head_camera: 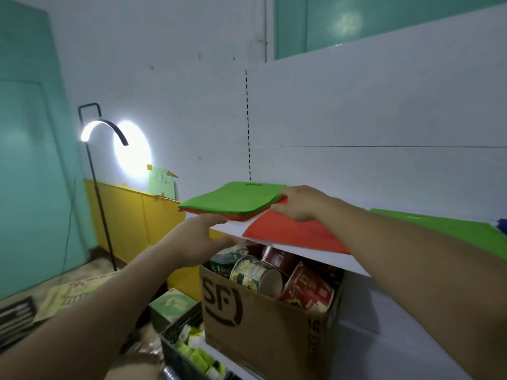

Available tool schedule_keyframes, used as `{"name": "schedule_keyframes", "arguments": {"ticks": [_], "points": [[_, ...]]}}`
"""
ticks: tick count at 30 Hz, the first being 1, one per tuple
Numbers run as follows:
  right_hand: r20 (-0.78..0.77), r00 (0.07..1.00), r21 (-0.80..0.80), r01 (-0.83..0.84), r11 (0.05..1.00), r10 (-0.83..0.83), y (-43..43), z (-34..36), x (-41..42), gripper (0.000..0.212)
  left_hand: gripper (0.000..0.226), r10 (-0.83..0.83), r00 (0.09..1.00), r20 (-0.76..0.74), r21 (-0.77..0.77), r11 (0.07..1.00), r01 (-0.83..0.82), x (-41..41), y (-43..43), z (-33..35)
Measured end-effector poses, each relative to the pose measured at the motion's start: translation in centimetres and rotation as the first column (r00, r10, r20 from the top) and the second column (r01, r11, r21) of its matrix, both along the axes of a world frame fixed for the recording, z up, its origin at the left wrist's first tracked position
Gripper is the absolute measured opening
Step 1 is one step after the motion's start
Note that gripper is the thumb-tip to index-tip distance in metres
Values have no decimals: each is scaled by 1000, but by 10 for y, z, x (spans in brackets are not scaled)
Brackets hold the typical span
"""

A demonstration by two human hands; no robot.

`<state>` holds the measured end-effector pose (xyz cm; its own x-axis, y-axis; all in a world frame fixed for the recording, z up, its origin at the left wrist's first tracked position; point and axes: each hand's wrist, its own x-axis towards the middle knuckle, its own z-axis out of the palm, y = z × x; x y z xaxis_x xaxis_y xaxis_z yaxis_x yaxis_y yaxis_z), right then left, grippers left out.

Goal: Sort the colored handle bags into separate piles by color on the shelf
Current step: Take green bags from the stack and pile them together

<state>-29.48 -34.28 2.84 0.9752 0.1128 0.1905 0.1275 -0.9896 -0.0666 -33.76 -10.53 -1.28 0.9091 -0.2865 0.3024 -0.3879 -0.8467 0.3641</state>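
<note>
A stack of flat green bags [233,198] with red ones beneath lies at the left end of the white shelf [315,256]. My right hand [299,202] grips the stack's right edge, thumb below and fingers on top. At the stack's front edge my left hand [200,235] reaches in, fingers straight and touching the underside. A single red bag [290,233] lies flat on the shelf under my right wrist. More green bags [450,229] lie further right, and a blue bit [502,224] shows at the frame edge.
A cardboard box [260,325] holding several cans stands on the lower shelf under the stack. A black crate [189,349] of small packets sits at floor level. To the left are a yellow cabinet [131,215] and a lit floor lamp [101,171].
</note>
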Motion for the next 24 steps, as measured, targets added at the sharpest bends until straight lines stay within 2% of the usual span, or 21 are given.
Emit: {"name": "schedule_keyframes", "arguments": {"ticks": [7, 17, 24], "points": [[-28, 1000, -95, 3, 995, -6, 33, -7, 86, 66, 63, 20, 999, 26, 8, 1000, -20, 61, 29, -3], [-29, 996, -35, 89, 995, -90, 32, -10, 216, 66, 63, 47, 999, 8, -16, 999, -47, 180, 54, 5], [-71, 984, -78, 160, 984, -165, 28, -21, 254, 73, 60, 11, 1000, -22, -23, 1000, -12, 243, 60, 0]]}}
